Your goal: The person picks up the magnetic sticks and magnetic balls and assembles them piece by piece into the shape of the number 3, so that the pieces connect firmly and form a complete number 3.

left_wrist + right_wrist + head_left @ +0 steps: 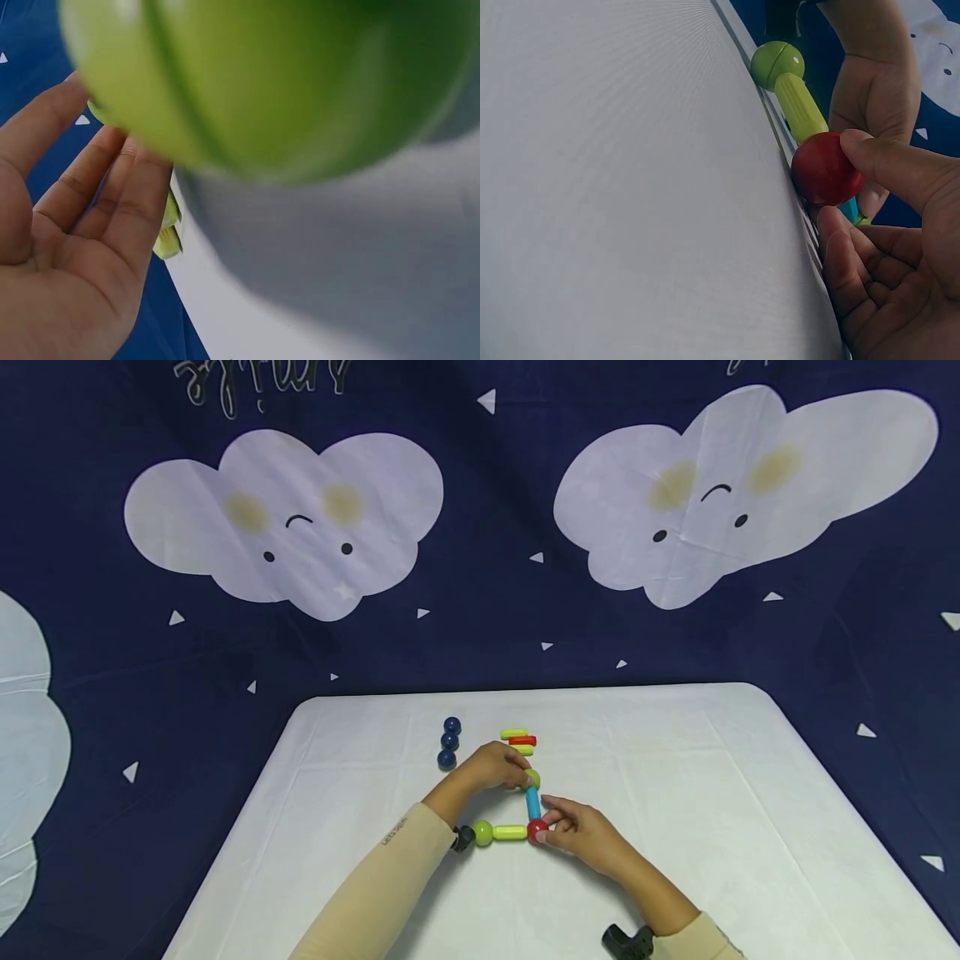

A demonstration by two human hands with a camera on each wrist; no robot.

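white table (675, 793), blue balls (449, 742), coloured rods (518, 742)

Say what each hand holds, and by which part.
The right hand pinches the red ball at the corner of the rod figure. The left hand grips the green ball at the blue rod's far end.

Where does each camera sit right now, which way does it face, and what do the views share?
Head: worn high, facing forward and down at the white table; both forearms, left hand and right hand show.
Left wrist: beside the left palm, a blurred green ball fills it.
Right wrist: low along the table, thumb on the red ball.
Head and right wrist share the red ball and yellow-green rod.
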